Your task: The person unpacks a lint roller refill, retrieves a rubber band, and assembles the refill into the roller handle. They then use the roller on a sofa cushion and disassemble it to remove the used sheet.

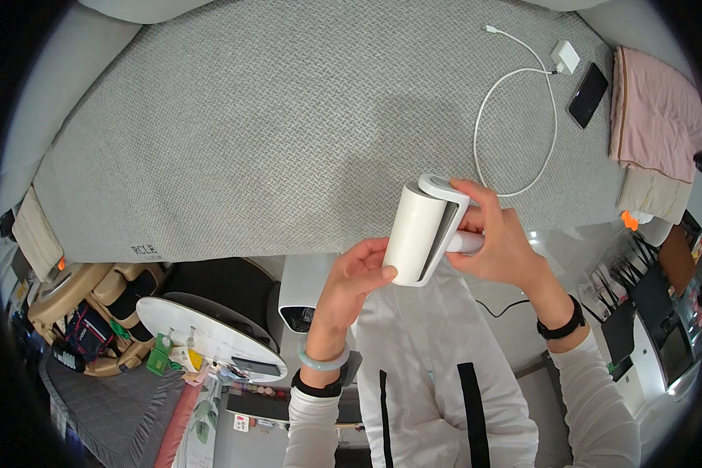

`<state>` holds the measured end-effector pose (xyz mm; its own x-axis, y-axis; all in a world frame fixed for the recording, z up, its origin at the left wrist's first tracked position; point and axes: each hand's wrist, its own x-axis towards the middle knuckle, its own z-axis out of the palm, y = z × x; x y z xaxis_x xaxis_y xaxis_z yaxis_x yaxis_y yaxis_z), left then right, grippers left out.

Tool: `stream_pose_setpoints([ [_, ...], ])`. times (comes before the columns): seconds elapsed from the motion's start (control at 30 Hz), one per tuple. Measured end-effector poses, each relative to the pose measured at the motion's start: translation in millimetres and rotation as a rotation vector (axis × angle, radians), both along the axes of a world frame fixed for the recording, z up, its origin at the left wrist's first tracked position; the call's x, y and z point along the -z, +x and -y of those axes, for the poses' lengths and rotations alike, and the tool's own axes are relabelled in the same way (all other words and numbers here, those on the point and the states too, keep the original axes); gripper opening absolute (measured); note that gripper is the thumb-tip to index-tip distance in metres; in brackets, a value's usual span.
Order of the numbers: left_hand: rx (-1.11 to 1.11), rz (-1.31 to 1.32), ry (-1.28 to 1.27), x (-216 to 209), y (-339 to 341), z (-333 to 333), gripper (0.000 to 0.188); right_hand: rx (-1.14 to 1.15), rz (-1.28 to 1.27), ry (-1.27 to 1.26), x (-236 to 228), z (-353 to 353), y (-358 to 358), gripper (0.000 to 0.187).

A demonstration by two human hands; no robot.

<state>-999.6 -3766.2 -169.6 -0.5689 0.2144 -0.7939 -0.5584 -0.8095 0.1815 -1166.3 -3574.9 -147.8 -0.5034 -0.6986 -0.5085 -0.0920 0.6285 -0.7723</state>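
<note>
over the near edge of the grey sofa cover [249, 140], the white lint roller [415, 234] slants between both hands, top leaning right: left hand [349, 285] pinching its lower end, right hand [505, 248] curled about its handle [466, 242].

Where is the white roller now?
In the head view, the white roller is right of centre, between the left hand and right hand, by the near edge of the gray couch.

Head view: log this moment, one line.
left hand: holds white roller; right hand: holds white roller; grey sofa: cable, charger, phone
</note>
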Motion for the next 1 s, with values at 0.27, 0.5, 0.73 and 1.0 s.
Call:
stream_pose_setpoints([
  [0.27, -0.205, -0.058, -0.028, 9.1, 12.6, -8.7, 0.046, 0.091, 0.032, 0.021, 9.5, -13.5, 5.0, 0.086],
  [0.5, -0.198, -0.086, -0.197, 7.8, 23.2, -10.2, 0.054, 0.067, -0.092, 0.184, 81.7, -19.0, -8.8, 0.086],
  [0.73, -0.05, -0.093, -0.419, -13.1, 23.5, -13.4, 0.053, 0.26, 0.183, -0.193, 3.1, -0.1, -10.3, 0.051],
  [1.0, 0.059, -0.202, -0.619, -41.1, 24.7, -13.4, 0.054, 0.141, 0.4, -0.237, -38.8, 21.9, -11.7, 0.045],
])
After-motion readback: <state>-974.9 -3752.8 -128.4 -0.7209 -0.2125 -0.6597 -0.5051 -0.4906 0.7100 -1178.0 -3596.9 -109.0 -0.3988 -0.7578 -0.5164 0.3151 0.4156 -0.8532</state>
